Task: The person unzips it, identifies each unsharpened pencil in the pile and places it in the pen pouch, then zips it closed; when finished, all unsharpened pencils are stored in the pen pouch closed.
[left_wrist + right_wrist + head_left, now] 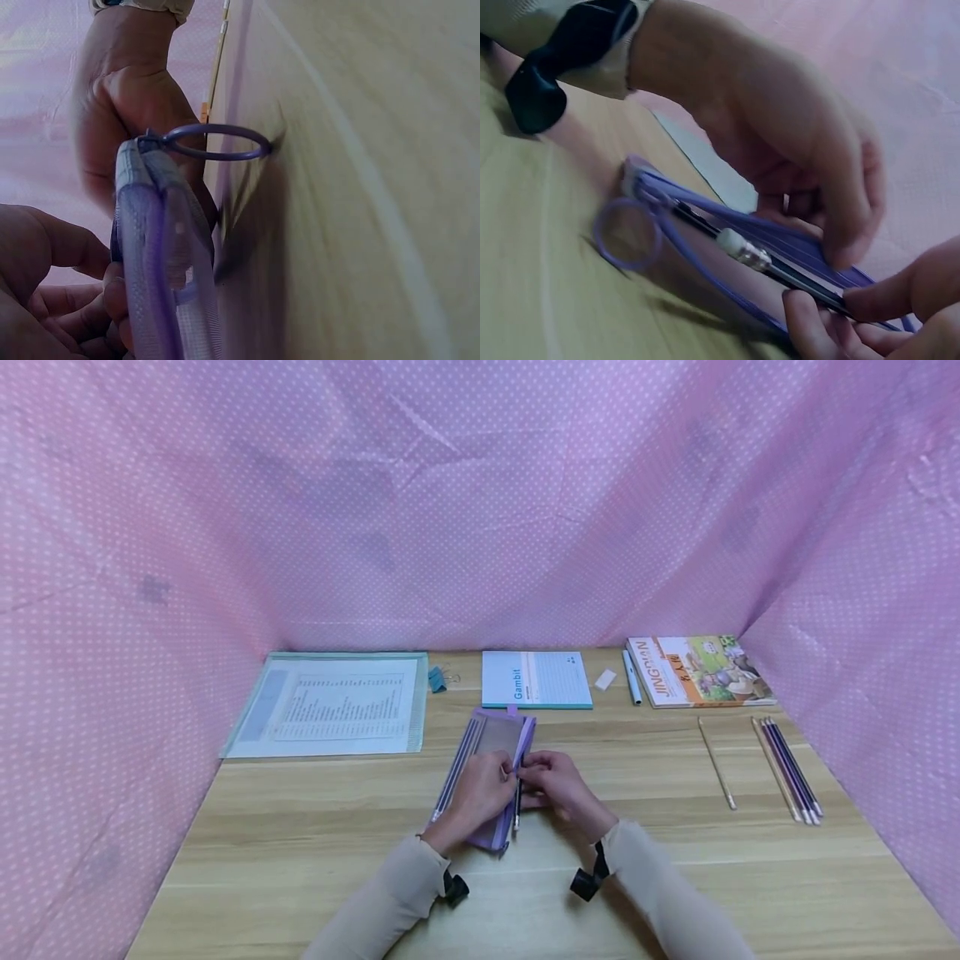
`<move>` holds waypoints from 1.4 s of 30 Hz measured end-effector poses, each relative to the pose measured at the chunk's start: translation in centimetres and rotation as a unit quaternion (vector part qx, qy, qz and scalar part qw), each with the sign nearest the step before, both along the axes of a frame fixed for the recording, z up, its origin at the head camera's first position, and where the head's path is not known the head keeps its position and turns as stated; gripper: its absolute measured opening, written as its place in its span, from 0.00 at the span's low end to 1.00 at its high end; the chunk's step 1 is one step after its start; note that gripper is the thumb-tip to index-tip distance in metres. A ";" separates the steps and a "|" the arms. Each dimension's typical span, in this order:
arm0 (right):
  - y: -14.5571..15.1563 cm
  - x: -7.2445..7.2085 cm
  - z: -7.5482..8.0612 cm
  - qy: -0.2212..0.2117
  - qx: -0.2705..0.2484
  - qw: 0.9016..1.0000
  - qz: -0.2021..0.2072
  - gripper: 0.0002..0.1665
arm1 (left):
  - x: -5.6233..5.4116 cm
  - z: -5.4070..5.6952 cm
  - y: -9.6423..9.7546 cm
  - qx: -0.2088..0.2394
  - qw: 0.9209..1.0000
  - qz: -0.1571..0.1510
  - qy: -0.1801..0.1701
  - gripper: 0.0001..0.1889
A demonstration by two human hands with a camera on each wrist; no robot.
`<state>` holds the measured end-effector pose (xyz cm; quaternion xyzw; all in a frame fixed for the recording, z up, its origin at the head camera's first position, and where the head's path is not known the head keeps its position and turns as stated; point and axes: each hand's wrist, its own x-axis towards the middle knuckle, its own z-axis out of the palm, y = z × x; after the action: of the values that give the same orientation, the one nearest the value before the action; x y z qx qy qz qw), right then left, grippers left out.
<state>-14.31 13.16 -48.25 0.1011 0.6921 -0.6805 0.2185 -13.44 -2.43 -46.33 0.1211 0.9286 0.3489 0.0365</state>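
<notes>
A purple mesh pencil case (491, 839) lies in the middle of the table, its zip side parted. Long pencils (455, 768) show along its left side. My left hand (480, 789) pinches the edge of the case near the zip. From the right, my right hand (562, 787) grips a dark pencil (802, 283) between thumb and fingers. This pencil lies along the case's opening, its white eraser end (516, 825) towards me. At the near end of the case hangs a purple ring (217, 142) on the zip.
On the right lie a lone pencil (717, 764) and a group of several pencils (787, 772). Along the back are a document sleeve (326, 706), a binder clip (437, 679), a notebook (551, 681), an eraser (605, 679), a pen (632, 677) and a book (701, 672).
</notes>
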 end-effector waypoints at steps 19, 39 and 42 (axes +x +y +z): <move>0.9 -0.6 0.5 0.012 0.049 0.998 -0.024 0.19 | 0.1 0.1 -0.1 0.023 1.000 -0.010 -0.006 0.03; 2.7 -9.6 0.2 0.058 0.111 0.992 0.032 0.23 | 0.2 0.0 -0.4 0.017 1.000 -0.013 -0.016 0.02; 2.7 -10.0 0.1 0.048 0.114 0.992 0.019 0.20 | 0.1 0.0 -0.4 0.011 1.000 -0.020 -0.020 0.02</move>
<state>-24.35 15.86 -48.16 0.0798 0.7765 -0.5970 0.1850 -13.29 -2.87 -46.30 0.1330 0.9213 0.3603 0.0603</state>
